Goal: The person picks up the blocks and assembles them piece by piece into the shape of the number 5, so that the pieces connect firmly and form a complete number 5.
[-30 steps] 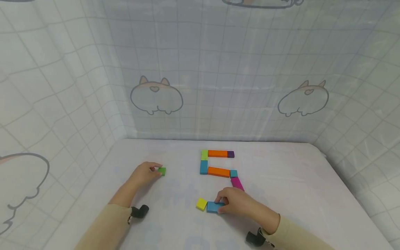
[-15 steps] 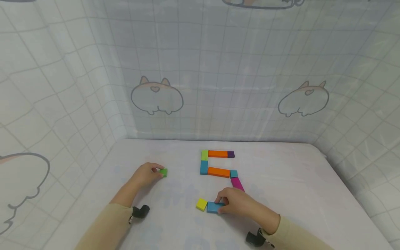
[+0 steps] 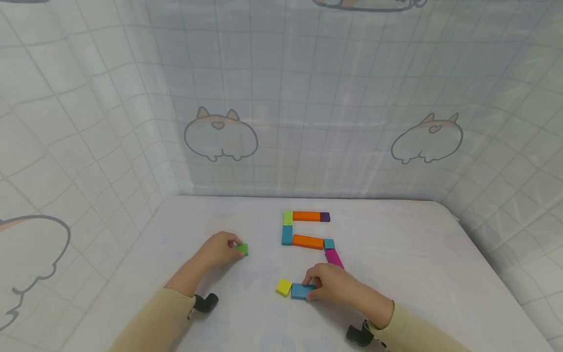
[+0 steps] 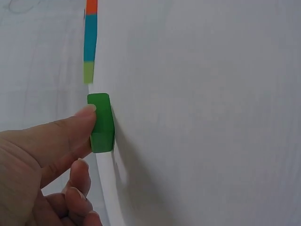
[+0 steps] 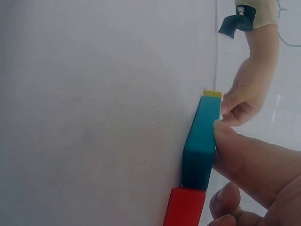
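Observation:
Between thumb and fingertip, my left hand [image 3: 222, 250] pinches a small green block [image 3: 243, 250], left of the other blocks. In the left wrist view the green block [image 4: 101, 122] appears close to the white surface; whether it touches is unclear. My right hand [image 3: 334, 283] grips a blue block [image 3: 301, 292] lying flat. A yellow block [image 3: 284, 287], turned at an angle, meets the blue block's left end. At the blue block's other end, a red block [image 5: 185, 207] shows in the right wrist view; the hand hides it in the head view.
Behind my right hand, a row of blocks bends round: purple [image 3: 325, 217], orange [image 3: 306, 216], lime [image 3: 288, 218], blue [image 3: 287, 235], orange [image 3: 308, 242], teal [image 3: 329, 244] and magenta [image 3: 334, 258]. A patterned cloth [image 3: 325, 146] rises behind the white table [image 3: 396, 244].
My left hand has moved right and slightly nearer with the green block, toward the yellow block. My right hand and the other blocks have stayed in place.

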The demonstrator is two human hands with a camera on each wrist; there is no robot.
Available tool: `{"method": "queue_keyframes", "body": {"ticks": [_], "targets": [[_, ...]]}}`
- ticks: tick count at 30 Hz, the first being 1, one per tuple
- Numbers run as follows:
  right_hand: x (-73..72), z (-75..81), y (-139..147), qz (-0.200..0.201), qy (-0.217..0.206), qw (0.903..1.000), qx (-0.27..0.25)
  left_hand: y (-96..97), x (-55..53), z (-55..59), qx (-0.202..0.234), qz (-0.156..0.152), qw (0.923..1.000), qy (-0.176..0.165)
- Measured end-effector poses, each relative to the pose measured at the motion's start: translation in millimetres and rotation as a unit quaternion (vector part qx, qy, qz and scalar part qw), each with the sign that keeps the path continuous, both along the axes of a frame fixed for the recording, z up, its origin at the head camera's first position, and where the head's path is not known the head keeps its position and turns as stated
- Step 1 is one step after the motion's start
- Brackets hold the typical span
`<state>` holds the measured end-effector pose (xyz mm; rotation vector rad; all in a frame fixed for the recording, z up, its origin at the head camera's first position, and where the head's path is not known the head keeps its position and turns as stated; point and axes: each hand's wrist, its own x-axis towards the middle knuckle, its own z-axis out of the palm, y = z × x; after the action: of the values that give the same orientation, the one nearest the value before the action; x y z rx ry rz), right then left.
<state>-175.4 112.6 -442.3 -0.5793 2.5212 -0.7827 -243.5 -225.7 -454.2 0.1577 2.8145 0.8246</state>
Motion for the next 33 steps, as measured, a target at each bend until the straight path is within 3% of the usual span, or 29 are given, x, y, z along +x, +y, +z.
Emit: {"method": "queue_keyframes", "body": {"ticks": [25,33], "targets": [[-0.1,0.8,0,0.007,0.001,1.0,-0.001,50.4,26.2,2.3,-0.006,-0.063,0.998,-0.002],[-1.1,-0.1,1,0.009,0.005,0.9999,-0.003,63.5,31.7,3.0,-0.005,-0.069,0.9973,-0.023]]}}
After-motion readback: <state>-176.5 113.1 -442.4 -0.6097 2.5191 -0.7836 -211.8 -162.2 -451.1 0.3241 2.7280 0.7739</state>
